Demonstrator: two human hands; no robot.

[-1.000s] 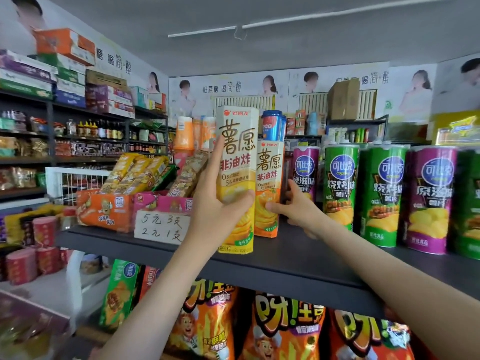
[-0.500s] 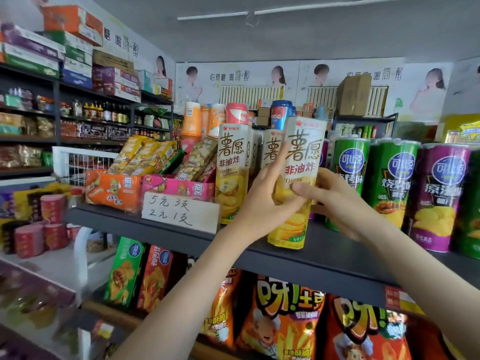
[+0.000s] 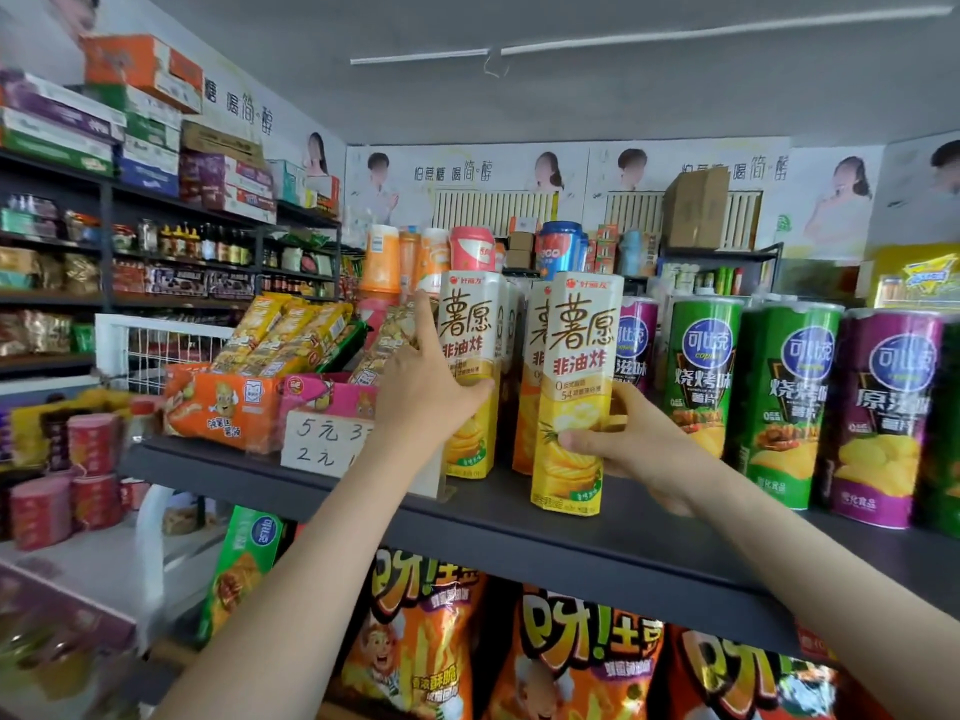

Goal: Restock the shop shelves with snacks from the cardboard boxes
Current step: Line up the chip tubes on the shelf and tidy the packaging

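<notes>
Currently, both hands work at a dark grey shelf (image 3: 519, 527) at chest height in a small shop.

1. Left hand (image 3: 431, 392): its grip is closed on the left chip carton (image 3: 470, 330). The thumb lies across the carton's front and the index finger runs up its left edge. This carton stands upright on the shelf, set back from the front edge.
2. Right hand (image 3: 644, 449): its grip is closed on the right chip carton (image 3: 576, 356). The thumb presses the front and the fingers wrap the right side. The carton's base sits on the shelf near the front edge, just beside the left carton.
3. A third carton (image 3: 535, 350) of the same kind stands between and behind the two.

Shelf layout:
- Right of the cartons stand tall green cans (image 3: 701, 366) and purple cans (image 3: 883, 418), packed side by side.
- Left of the cartons are a handwritten price card (image 3: 317, 439), a pink display box (image 3: 327, 397) and an orange display box (image 3: 223, 407) holding yellow snack packs.
- Below the shelf hang orange crisp bags (image 3: 415, 646).

Room:
- A dark rack (image 3: 104, 241) along the left wall carries bottles and packets, with stacked cartons (image 3: 140, 70) on top.
- Posters cover the back wall (image 3: 493, 168).
- A brown cardboard box (image 3: 696, 207) sits on a far rack.
- A tube light (image 3: 675, 33) crosses the grey ceiling.
- Red tubs (image 3: 88, 444) are stacked at lower left.
</notes>
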